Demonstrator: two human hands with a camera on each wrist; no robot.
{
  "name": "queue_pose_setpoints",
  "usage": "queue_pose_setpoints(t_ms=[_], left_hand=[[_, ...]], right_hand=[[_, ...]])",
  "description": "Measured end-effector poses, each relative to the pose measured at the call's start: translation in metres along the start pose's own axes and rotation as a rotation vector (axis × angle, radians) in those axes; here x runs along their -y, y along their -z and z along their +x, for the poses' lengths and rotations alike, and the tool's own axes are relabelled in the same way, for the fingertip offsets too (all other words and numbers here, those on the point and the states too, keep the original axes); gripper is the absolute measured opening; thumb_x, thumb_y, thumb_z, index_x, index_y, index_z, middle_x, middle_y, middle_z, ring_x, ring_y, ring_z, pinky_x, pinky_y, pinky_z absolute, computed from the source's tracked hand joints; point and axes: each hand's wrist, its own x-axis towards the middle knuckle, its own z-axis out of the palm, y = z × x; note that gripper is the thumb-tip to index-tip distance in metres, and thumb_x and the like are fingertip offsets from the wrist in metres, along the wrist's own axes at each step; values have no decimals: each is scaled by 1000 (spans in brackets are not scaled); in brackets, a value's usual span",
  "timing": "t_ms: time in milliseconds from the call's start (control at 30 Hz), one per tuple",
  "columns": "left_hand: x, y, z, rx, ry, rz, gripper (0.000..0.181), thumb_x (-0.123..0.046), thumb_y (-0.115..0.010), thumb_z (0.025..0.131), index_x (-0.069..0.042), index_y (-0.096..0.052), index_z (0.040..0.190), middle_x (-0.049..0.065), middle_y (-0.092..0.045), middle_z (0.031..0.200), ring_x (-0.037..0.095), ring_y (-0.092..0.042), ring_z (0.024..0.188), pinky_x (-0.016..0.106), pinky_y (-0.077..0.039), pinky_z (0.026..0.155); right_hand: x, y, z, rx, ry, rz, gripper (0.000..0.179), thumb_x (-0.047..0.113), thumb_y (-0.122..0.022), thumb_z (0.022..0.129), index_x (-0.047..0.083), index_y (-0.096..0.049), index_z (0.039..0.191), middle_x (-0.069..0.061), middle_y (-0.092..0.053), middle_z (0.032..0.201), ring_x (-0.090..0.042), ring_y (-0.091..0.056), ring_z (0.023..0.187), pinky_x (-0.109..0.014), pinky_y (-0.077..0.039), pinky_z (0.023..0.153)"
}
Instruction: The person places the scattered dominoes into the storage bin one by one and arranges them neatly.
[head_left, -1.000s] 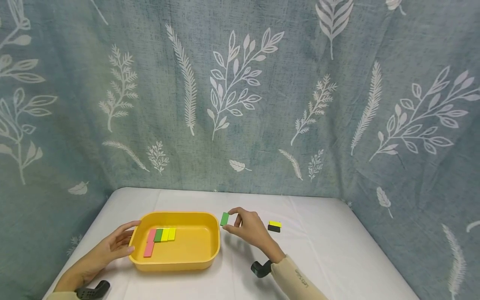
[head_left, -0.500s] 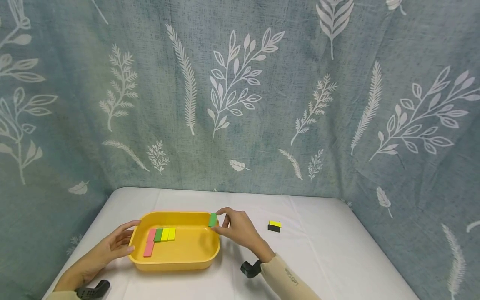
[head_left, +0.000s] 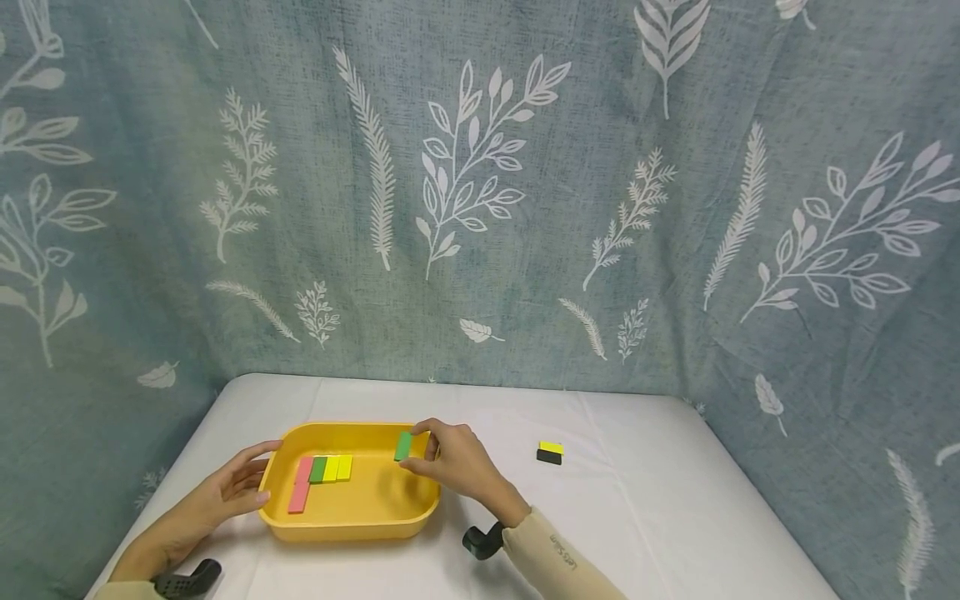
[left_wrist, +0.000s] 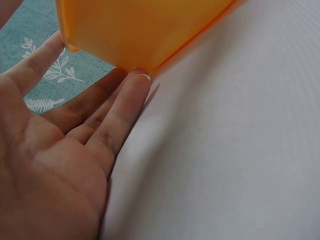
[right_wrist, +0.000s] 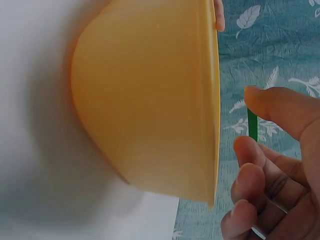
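A yellow tray (head_left: 345, 530) stands on the table. Against its left end rests my left hand (head_left: 217, 496), fingers nearly straight along the outer wall and rim. My right hand (head_left: 457, 458) pinches a green domino-like tile (head_left: 403, 446) between thumb and fingertip, held above the right part of the tray. In the right wrist view the same green tile (right_wrist: 252, 125) shows edge-on beyond the rim. Inside the tray lie two pink tiles (head_left: 298, 498) end to end, then another green tile (head_left: 318, 470) and two yellow tiles (head_left: 337, 469) side by side.
On the white-covered table (head_left: 637, 483), right of the tray, a yellow tile (head_left: 551, 447) lies against a black piece (head_left: 549, 457). A blue-green leaf-patterned curtain (head_left: 517, 317) hangs behind and at both sides.
My right hand has carried the green tile leftward, from beside the tray's right end across the rim to over its inside. The left hand and tray have stayed put.
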Motion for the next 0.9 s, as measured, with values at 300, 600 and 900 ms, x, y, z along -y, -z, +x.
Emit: queue_pose_setpoints(t_ms=[300,600,900], left_hand=[[0,0,0,-5,2,3,80,-29,-68,100,-19,-21,163,30,-27,160,51,-29,145,64,-38,110],[0,1,0,2,-27,11,78,-28,-67,100,-20,-22,163,30,-29,160,50,-31,144,63,-40,109],[4,2,1,-3,-13,8,79,-29,-68,100,-20,-21,163,31,-27,160,51,-30,144,65,-40,108]], right_hand=[[11,-13,6,15,40,-38,49,42,-81,89,9,-69,123,15,-57,68,0,-46,52,-16,-41,50],[23,-25,12,40,45,-47,48,41,-82,89,8,-70,122,15,-56,66,0,-46,51,-16,-41,52],[35,-39,19,59,44,-60,49,42,-81,89,9,-70,123,16,-54,65,0,-46,53,-16,-40,53]])
